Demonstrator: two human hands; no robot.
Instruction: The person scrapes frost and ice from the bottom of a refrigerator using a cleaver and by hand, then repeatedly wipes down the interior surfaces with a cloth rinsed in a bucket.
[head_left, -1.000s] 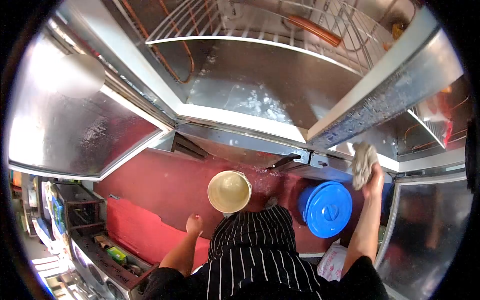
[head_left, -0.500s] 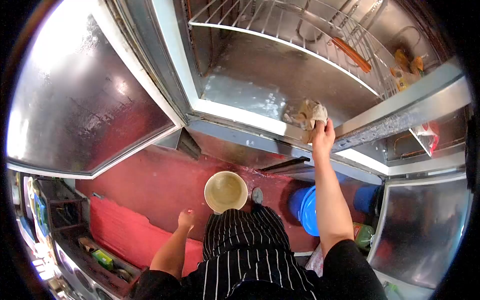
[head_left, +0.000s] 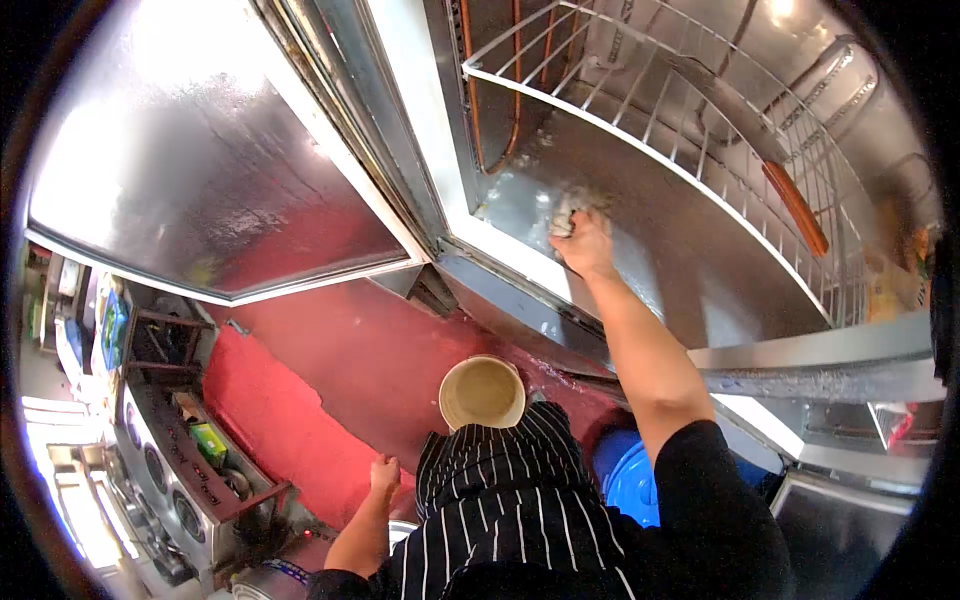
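My right hand [head_left: 585, 245] is closed on a pale, crumpled cloth [head_left: 565, 213] and presses it on the metal floor of an open refrigerator cabinet [head_left: 640, 190], below a white wire shelf [head_left: 640, 137]. On that shelf lies a knife with an orange-brown handle [head_left: 795, 208]. My left hand [head_left: 384, 474] hangs low over the red floor, its fingers curled; whether anything is in them is too small to tell. Between my arms, a cream bucket [head_left: 482, 392] with cloudy liquid stands on the floor by my striped apron [head_left: 510, 500].
An open metal door [head_left: 220, 170] spans the left, another [head_left: 850, 530] the lower right. A blue lidded bin [head_left: 632, 482] stands under my right arm. At the lower left is a stove-like unit [head_left: 165, 450] with a tray of items. A vertical post [head_left: 820, 370] divides the cabinet.
My right hand has moved with the cloth from the dividing post into the cabinet and leftward over its floor. The view has shifted. My left hand still hangs low.
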